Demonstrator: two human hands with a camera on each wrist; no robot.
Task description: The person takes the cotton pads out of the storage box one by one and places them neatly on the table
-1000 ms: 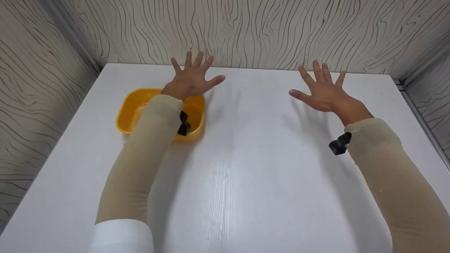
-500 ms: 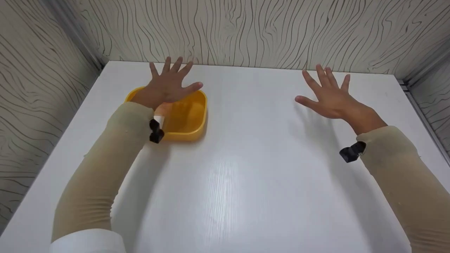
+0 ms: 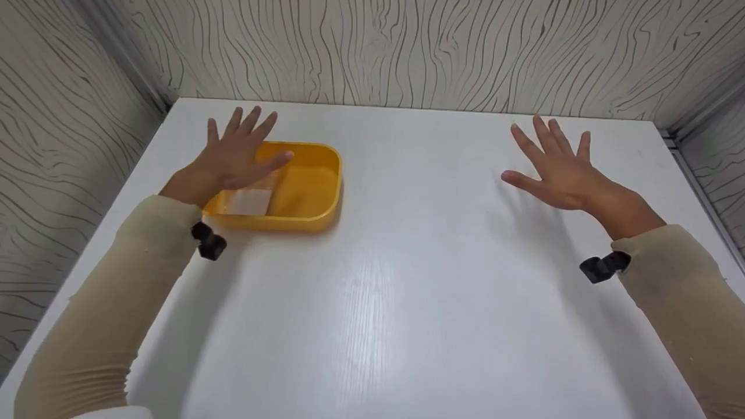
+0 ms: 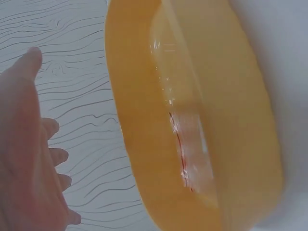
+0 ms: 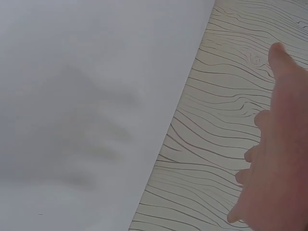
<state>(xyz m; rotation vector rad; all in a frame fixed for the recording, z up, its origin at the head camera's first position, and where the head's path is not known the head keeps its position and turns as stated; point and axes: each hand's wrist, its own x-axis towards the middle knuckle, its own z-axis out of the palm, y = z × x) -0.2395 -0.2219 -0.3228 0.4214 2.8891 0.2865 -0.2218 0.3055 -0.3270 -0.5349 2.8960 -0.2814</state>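
Note:
A yellow plastic tub [image 3: 311,180] with rounded corners stands at the far left of the table. Inside it lies a flat clear packet with a white part [image 3: 250,202]; the left wrist view shows red marks on the packet [image 4: 192,159]. My left hand [image 3: 224,157] hovers above the tub's left side with fingers spread, holding nothing, and hides part of the tub and packet. Over the right side of the table my right hand [image 3: 564,174] is raised, fingers spread and holding nothing. Its shadow falls on the tabletop in the right wrist view.
The white table [image 3: 407,262] runs back to a wood-grain patterned wall [image 3: 396,52]. Similar panels close in the left and right sides. A small black camera [image 3: 210,243] sits on the left wrist, another black camera [image 3: 602,267] on the right.
My left hand has moved left across the tub, uncovering its right half and the white part of the packet. My right hand has drifted slightly right and nearer. The tub stays on the table.

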